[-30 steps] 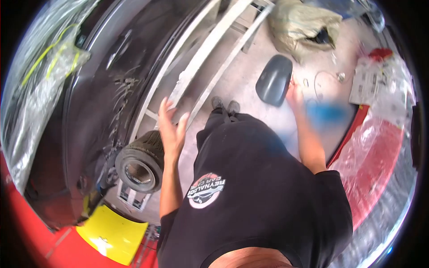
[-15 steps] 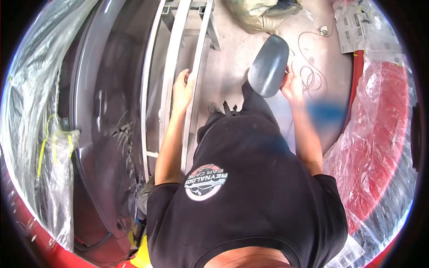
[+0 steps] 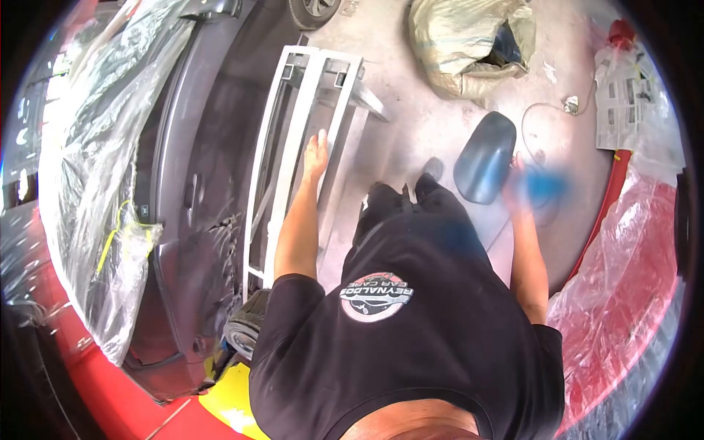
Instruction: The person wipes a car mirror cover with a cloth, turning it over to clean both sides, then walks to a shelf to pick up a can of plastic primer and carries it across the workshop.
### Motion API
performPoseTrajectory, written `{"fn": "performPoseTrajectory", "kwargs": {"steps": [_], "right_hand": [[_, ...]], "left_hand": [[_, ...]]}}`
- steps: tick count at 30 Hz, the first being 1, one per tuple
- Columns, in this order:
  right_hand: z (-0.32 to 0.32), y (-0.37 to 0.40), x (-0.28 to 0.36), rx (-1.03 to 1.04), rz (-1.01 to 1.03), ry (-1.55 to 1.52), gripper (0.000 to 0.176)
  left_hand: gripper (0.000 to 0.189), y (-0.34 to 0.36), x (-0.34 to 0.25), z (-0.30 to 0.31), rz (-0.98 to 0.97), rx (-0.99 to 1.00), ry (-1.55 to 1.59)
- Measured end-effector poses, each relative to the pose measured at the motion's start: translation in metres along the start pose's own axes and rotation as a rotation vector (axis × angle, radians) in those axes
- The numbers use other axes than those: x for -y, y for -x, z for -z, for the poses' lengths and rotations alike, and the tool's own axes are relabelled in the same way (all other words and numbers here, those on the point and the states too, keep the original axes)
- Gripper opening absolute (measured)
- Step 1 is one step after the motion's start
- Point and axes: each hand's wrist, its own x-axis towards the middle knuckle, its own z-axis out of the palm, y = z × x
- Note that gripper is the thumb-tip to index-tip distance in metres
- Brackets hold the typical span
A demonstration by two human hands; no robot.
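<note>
The person's black shirt (image 3: 411, 345) fills the lower middle of the frame (a round badge sits on its chest). Down the left side runs a dark car body (image 3: 213, 139), with clear plastic sheeting (image 3: 99, 176) bunched along it and a wheel (image 3: 315, 9) at the top edge. A red panel (image 3: 623, 301) curves down the right side, partly under clear wrap (crinkled and shiny). Left of centre, a pale metal stand (image 3: 306, 103) lies lengthwise beside the car body. At the upper right of centre, a tan bag (image 3: 447, 44) sits on the floor (image 3: 411, 88), its mouth open on something dark.

A yellow panel (image 3: 231, 400) shows at the lower left, just below a dark ribbed cylinder (image 3: 246, 326) that the shirt sleeve partly hides. Right of centre, below the bag, is a smooth dark curved piece (image 3: 485, 158), held up in the right hand (image 3: 516, 183). That hand is closed on the piece's right edge (a blue smudge blurs it, so the exact finger placement cannot be told). The left hand (image 3: 316, 155) is partly open and empty, over the stand in the view; whether it touches the metal cannot be told. A thin cord (image 3: 525, 121) loops on the floor near the right hand.
</note>
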Motion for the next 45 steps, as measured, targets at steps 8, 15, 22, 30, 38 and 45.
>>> {"fn": "performPoseTrajectory", "kwargs": {"steps": [8, 15, 22, 30, 38, 45], "right_hand": [[-0.032, -0.035, 0.020, 0.064, 0.089, -0.049, 0.050], [-0.100, -0.075, 0.049, 0.107, 0.037, 0.004, 0.050], [-0.186, -0.104, 0.070, 0.167, -0.062, 0.099, 0.046], [-0.123, -0.191, 0.099, 0.132, -0.246, 0.181, 0.042], [-0.053, -0.261, 0.151, 0.002, -0.438, 0.385, 0.054], [0.043, -0.322, 0.176, -0.050, -0.406, 0.895, 0.057]], "left_hand": [[0.081, -0.017, -0.018, -0.005, 0.249, -0.014, -0.047], [0.090, -0.010, -0.025, -0.003, 0.333, 0.078, -0.046], [0.079, 0.019, -0.037, -0.019, 0.302, 0.135, 0.011], [0.041, 0.056, -0.089, -0.014, 0.108, -0.157, 0.066], [0.056, 0.162, -0.033, -0.147, 1.127, 0.106, 0.882], [0.058, 0.222, -0.022, -0.309, 1.224, 0.091, 0.476]]}}
